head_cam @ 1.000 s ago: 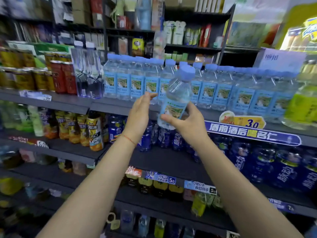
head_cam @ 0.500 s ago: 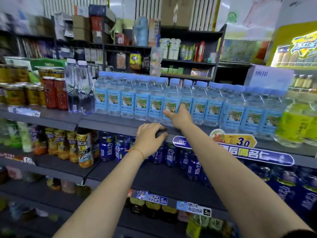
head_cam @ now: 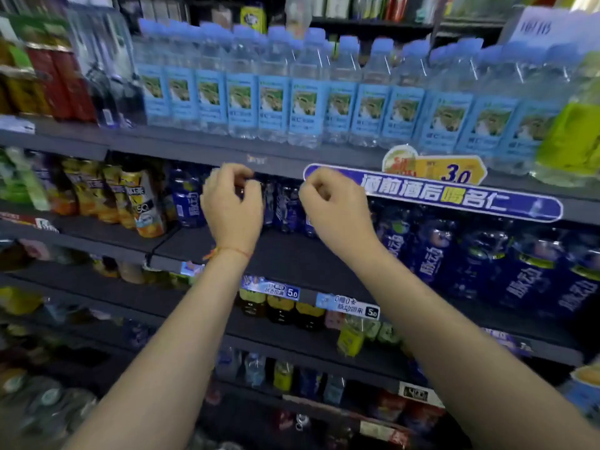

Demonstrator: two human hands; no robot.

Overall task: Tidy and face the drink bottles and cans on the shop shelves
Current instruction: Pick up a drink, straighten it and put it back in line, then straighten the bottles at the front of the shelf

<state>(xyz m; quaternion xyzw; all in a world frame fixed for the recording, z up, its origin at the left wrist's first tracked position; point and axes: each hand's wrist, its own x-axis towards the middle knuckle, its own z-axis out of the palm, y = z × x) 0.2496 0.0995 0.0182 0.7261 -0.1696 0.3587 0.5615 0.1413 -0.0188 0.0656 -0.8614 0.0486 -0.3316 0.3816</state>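
A row of clear water bottles (head_cam: 305,105) with light-blue caps and labels stands upright along the front of the upper shelf, labels facing out. Below it, dark blue drink bottles (head_cam: 287,206) sit set back on the second shelf, and more of them (head_cam: 526,274) stand forward at the right. My left hand (head_cam: 232,209), with a red string at the wrist, hovers in front of the set-back blue bottles, fingers curved like a claw and holding nothing. My right hand (head_cam: 334,209) is beside it, loosely curled, empty, just under the upper shelf's edge.
A blue promotional strip with a 3.0 price tag (head_cam: 435,193) sticks out from the upper shelf edge at right. Yellow-labelled bottles (head_cam: 143,203) fill the second shelf's left. Cans (head_cam: 55,82) stand upper left, a green bottle (head_cam: 571,125) at far right. Lower shelves hold mixed drinks.
The water bottle held a second ago now stands in the upper row. Both hands have dropped from that row to the level of the second shelf, empty.
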